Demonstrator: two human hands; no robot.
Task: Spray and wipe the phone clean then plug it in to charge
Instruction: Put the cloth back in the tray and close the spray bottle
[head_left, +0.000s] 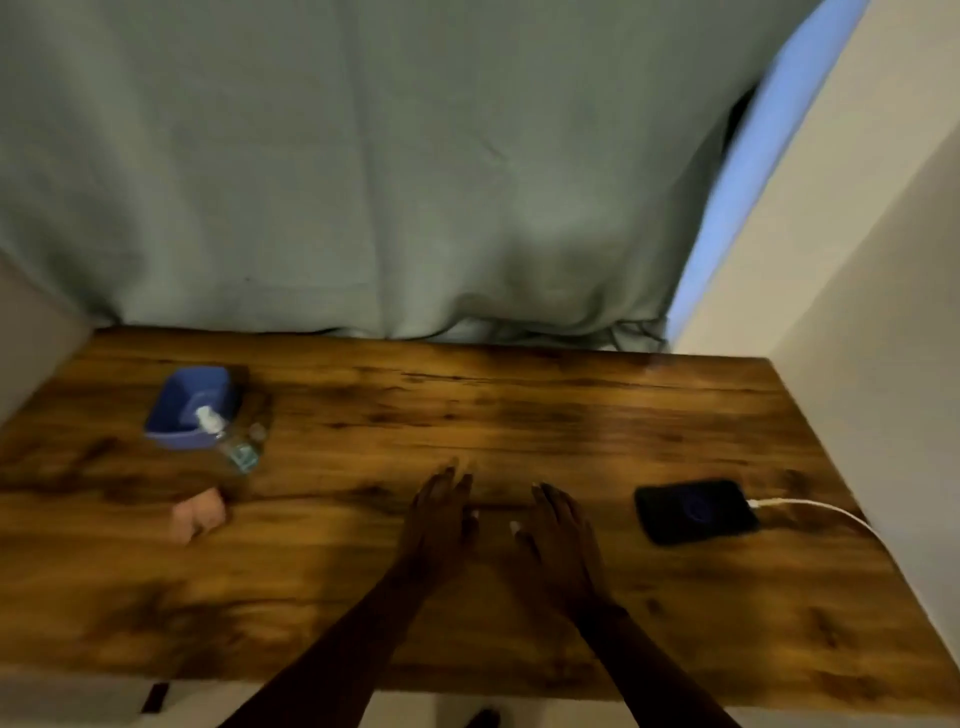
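Observation:
A dark phone lies flat on the right side of the wooden table, with a white charging cable plugged into its right end. A small clear spray bottle with a white top stands at the left, in front of a blue tub. A crumpled pinkish cloth lies nearer the front left. My left hand and my right hand rest side by side mid-table, fingers spread, holding nothing. The right hand is about a hand's width left of the phone.
A grey-green curtain hangs behind the table's far edge. A white wall stands along the right edge, and the cable trails off toward it. The table's near edge runs just below my forearms.

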